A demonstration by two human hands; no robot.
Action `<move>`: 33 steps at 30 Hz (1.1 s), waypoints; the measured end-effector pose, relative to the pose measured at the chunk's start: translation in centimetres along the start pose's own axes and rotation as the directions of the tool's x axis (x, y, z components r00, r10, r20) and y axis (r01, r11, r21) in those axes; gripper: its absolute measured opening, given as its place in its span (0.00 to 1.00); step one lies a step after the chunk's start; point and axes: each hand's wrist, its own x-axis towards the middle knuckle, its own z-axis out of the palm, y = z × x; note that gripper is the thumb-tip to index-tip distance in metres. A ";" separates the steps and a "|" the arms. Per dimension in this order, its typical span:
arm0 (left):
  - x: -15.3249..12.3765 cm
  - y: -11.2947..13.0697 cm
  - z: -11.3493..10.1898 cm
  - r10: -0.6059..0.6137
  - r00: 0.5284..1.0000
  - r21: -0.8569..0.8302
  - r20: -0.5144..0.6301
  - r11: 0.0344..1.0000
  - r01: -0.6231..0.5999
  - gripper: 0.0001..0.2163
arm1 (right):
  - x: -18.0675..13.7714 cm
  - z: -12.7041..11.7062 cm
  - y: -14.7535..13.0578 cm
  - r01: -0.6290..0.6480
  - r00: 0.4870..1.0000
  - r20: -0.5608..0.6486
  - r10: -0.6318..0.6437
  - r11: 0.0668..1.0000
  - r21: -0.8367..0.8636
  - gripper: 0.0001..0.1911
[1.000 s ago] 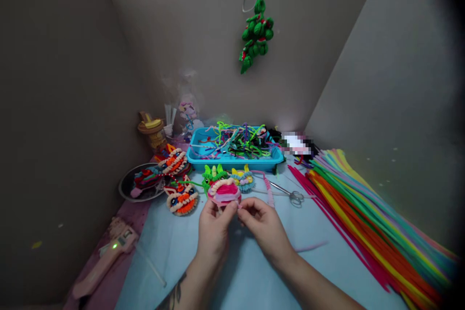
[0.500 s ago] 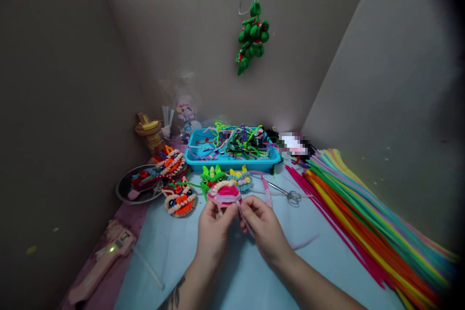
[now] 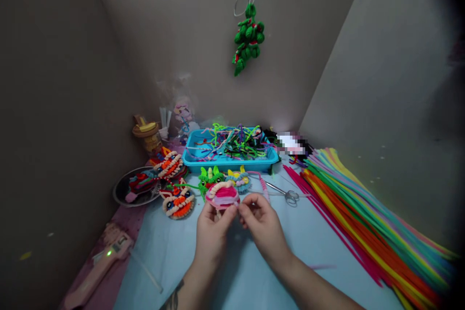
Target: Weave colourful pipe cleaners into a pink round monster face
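A rounded piece made of pink, magenta and lilac pipe cleaners [image 3: 223, 198], with a cream twisted strip along its top, is gripped at its lower edge by my left hand [image 3: 211, 235]. My right hand [image 3: 264, 226] pinches at the piece's right edge, its fingertips closed on a lilac pipe cleaner. The blurred tail of a lilac pipe cleaner [image 3: 322, 267] shows beyond my right forearm. Just behind the piece lie a green pipe-cleaner animal head [image 3: 210, 179] and a blue-and-yellow one [image 3: 238, 181].
A blue tray [image 3: 192, 162] holds tangled pipe-cleaner scraps. Scissors [image 3: 288, 196] lie right of centre, beside long coloured pipe cleaners [image 3: 356, 213]. At left are an orange-and-cream head [image 3: 179, 202], a bowl [image 3: 118, 191] and a pink glue gun [image 3: 100, 269]. Green pieces [image 3: 249, 38] hang above.
The lilac tail has swung right and towards me, past my right forearm. My left hand keeps its hold on the pink piece. The whole view has shifted slightly.
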 end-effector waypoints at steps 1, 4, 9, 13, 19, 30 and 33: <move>-0.1 -0.1 0.0 -0.010 1.000 -0.017 -0.017 1.000 0.010 0.19 | -0.1 0.0 -0.1 0.084 0.996 -0.018 -0.086 0.993 -0.085 0.09; -0.1 -0.4 0.0 -0.033 0.999 -0.074 -0.032 0.997 0.031 0.19 | -0.3 -0.2 -0.4 0.292 0.955 0.032 -0.295 0.913 -0.286 0.05; -0.1 -0.4 -0.2 -0.045 0.998 -0.071 -0.036 0.997 0.043 0.18 | -0.3 -0.3 -0.6 0.323 0.945 0.145 -0.292 0.899 -0.297 0.11; 0.0 -0.2 -0.2 -0.049 0.999 -0.047 -0.009 0.998 0.048 0.20 | -0.2 -0.2 -0.6 0.240 0.967 0.138 -0.215 0.949 -0.204 0.08; 0.0 -0.5 -0.3 -0.057 0.998 -0.072 0.031 0.996 0.059 0.17 | -0.2 0.2 -0.8 0.193 0.977 0.109 -0.185 0.979 -0.069 0.05; -0.1 -0.3 -0.1 0.005 1.000 -0.039 -0.002 0.999 -0.005 0.17 | 0.1 -0.2 -0.6 0.186 0.970 0.156 -0.184 0.983 0.006 0.03; -0.1 -0.1 0.1 0.017 1.000 -0.033 -0.023 0.999 -0.017 0.18 | 0.2 0.0 -0.6 0.229 0.968 0.115 -0.225 0.973 -0.024 0.05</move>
